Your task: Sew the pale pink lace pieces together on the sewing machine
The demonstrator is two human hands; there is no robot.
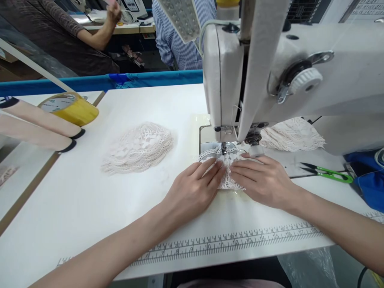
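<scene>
A white lace piece (227,183) lies under the presser foot (223,149) of a white sewing machine (231,76). My left hand (199,182) is on its left part, fingers bent and drawn together at the lace; the thumb is hidden. On the other side, my right hand (261,180) rests with its fingers stretched flat over the lace, close to the needle area. Left of the machine sits a stack of lace pieces (139,148). More lace (294,135) lies behind the needle area, under the machine arm.
Green-handled thread snips (330,174) and blue cloth (372,188) are at the right. A yellow tape roll (73,110) and two pale padded bars (39,124) stand at the left. A printed ruler (207,248) runs along the front edge. Two people are beyond the table.
</scene>
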